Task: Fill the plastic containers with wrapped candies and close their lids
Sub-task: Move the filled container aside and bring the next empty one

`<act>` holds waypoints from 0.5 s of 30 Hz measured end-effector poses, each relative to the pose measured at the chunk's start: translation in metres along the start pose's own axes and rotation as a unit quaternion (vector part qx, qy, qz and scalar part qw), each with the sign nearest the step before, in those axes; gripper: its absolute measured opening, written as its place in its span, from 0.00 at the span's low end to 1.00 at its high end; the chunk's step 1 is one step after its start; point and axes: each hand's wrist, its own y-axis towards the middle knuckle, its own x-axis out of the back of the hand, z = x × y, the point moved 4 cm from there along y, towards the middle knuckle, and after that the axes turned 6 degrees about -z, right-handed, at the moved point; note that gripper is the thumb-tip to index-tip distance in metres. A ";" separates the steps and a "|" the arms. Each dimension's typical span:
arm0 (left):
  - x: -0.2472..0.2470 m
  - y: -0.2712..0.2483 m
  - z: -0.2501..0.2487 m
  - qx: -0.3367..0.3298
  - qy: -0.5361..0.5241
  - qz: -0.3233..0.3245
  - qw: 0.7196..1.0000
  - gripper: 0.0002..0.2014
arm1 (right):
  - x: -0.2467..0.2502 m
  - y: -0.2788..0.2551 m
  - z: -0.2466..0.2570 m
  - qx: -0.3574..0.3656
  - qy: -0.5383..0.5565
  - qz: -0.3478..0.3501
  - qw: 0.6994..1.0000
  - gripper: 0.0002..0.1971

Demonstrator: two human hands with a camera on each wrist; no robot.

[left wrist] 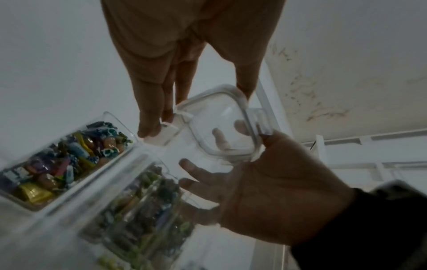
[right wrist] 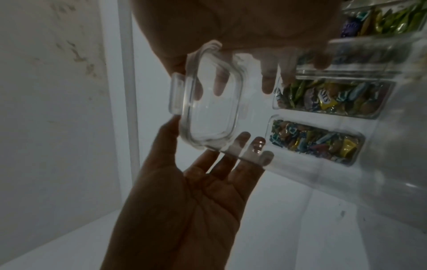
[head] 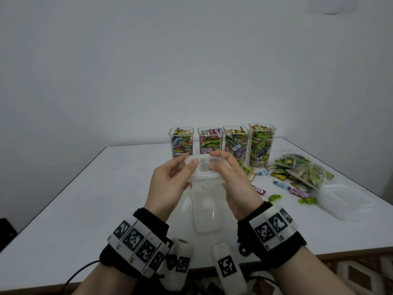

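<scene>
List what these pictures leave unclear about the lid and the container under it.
- Head view: both hands cover the lid edges; whether it is latched is hidden.
- Head view: the clear container looks empty, but glare blurs its inside.
- Wrist views: dim, blurred; the lid's clips are unclear.

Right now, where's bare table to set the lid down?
Free: the table's left half, left of the left hand and filled containers. Crowded: right side, with loose candies, candy bags and empty tubs.
</scene>
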 end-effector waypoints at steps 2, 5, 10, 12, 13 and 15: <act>-0.002 -0.008 0.001 -0.020 0.016 0.031 0.999 0.32 | 0.001 0.002 0.000 0.001 -0.006 0.005 1.000 0.10; 0.001 -0.014 -0.003 -0.075 0.031 -0.001 0.997 0.33 | 0.001 0.004 -0.001 -0.012 0.011 0.019 1.000 0.10; 0.010 -0.008 -0.005 -0.095 0.046 -0.049 0.993 0.42 | 0.003 0.007 -0.002 -0.020 0.013 0.029 0.999 0.11; 0.013 -0.005 -0.008 -0.097 0.088 -0.049 0.990 0.42 | 0.003 0.007 -0.002 -0.020 0.008 0.031 0.999 0.12; 0.014 -0.003 -0.009 -0.091 0.108 -0.042 0.989 0.43 | 0.003 0.007 -0.003 -0.021 0.009 0.033 0.999 0.12; 0.013 0.001 -0.009 -0.059 0.128 -0.007 0.990 0.45 | 0.003 0.007 -0.003 -0.026 0.016 0.037 0.999 0.12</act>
